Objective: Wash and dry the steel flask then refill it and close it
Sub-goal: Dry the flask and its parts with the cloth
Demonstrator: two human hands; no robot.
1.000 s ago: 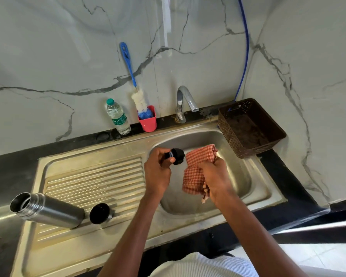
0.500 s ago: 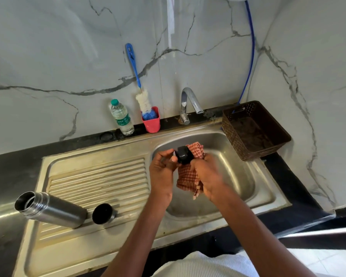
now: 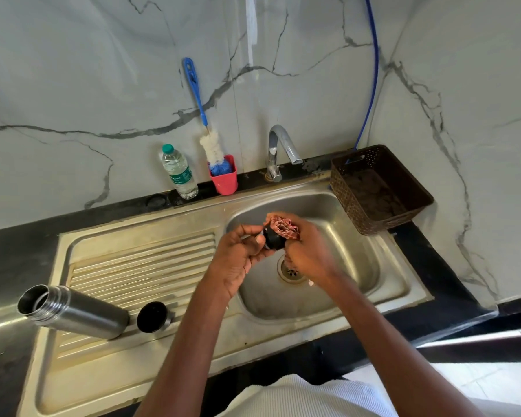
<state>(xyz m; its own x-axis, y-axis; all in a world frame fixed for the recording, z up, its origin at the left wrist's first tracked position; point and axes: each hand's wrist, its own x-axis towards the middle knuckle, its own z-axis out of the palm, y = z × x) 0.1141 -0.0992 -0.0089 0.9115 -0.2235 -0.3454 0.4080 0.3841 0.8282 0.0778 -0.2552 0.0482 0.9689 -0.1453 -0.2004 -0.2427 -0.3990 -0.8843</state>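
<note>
Head view: left hand (image 3: 241, 254) pinches black stopper (image 3: 273, 242), right hand (image 3: 309, 251) grips checked cloth (image 3: 283, 228) against it; steel flask (image 3: 73, 311) lies open at 8 o'clock, so drying looks underway, refill and closing remain.

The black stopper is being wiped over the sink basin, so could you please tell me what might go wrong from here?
1. The left hand only pinches the small black stopper while the right hand rubs it with the checked cloth; it could slip into the basin above the drain.
2. The steel flask lies on its side on the ribbed drainboard and might roll.
3. The cloth's tail hangs toward the drain and may pick up water.
</note>
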